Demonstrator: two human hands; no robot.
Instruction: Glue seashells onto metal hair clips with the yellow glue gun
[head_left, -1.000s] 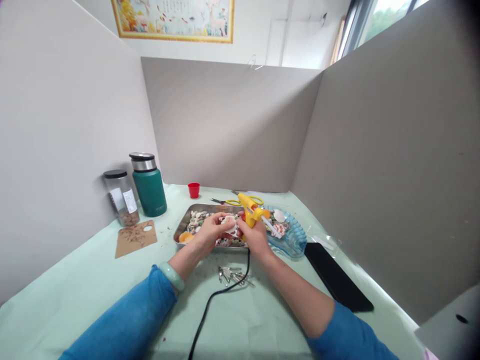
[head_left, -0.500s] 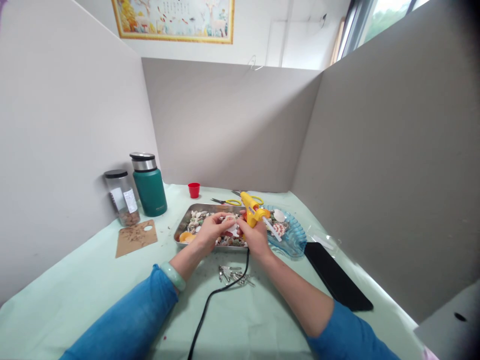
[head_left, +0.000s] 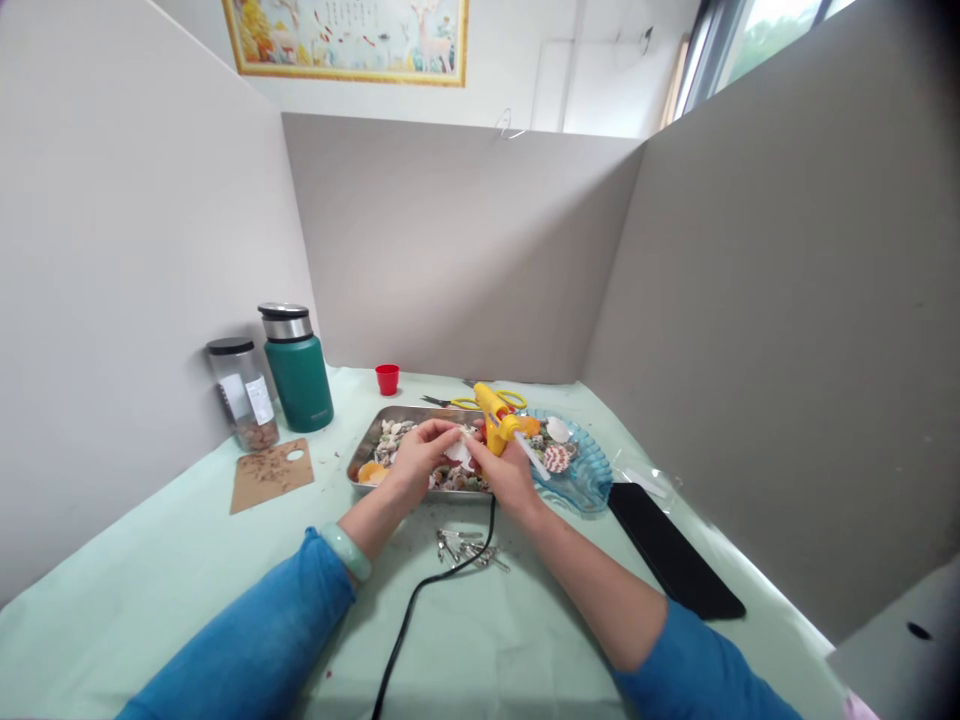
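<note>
My left hand (head_left: 421,457) is closed on a white shell piece (head_left: 460,452) above the metal tray (head_left: 363,440), which holds many small shells. My right hand (head_left: 511,474) is wrapped round a yellow glue gun (head_left: 495,415), and its thumb and fingertips meet the white piece beside my left fingertips. A clear glue stick (head_left: 532,456) pokes out of the gun. The gun's black cord (head_left: 420,585) runs down across the table. To the right of the tray, a blue scalloped dish (head_left: 596,470) holds larger shells. Metal clips (head_left: 471,550) lie in front of the tray.
At the left stand a green flask (head_left: 298,380) and a clear jar (head_left: 244,395), with a brown card (head_left: 271,476) before them. A red cup (head_left: 388,379) and yellow-handled scissors (head_left: 465,403) lie behind the tray. A black flat object (head_left: 675,550) lies at the right. Grey panels surround the table.
The glue gun has shifted slightly left and tilted a little. My fingertips have come closer together round the white piece, which has turned slightly.
</note>
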